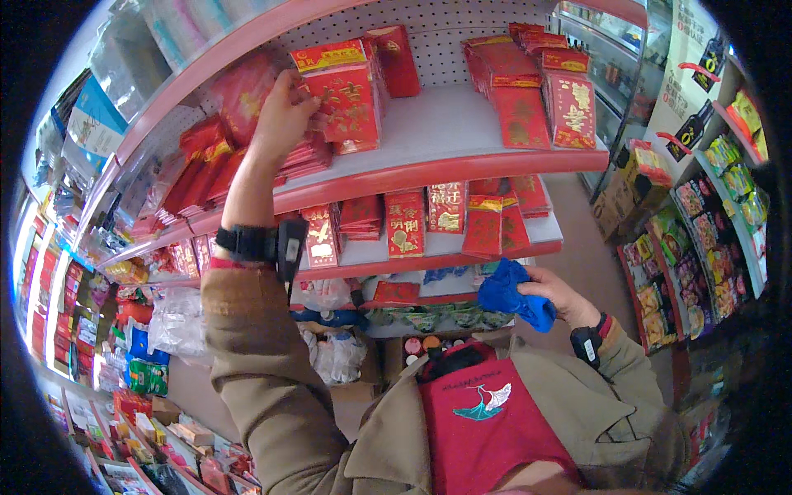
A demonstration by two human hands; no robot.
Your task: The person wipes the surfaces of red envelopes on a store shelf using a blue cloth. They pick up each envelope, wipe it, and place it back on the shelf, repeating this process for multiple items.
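My left hand [283,114] reaches up to the top shelf, its fingers curled at the left edge of a plastic-wrapped red envelope pack [351,111] with gold characters. The thumb side presses on the wrapper; the fingertips are partly hidden. Under and beside this hand lie stacked red envelope packs [305,161]. Lower and to the right, my right hand [554,295] grips a crumpled blue cloth [518,297], held in front of the lower shelves. Both wrists wear dark bands with small devices.
More red envelope packs [521,115] stand at the top shelf's right end. A second shelf [355,268] below carries further red packs. White plastic bags [177,318] hang at left. Snack racks [709,239] and cardboard boxes [615,202] stand at right.
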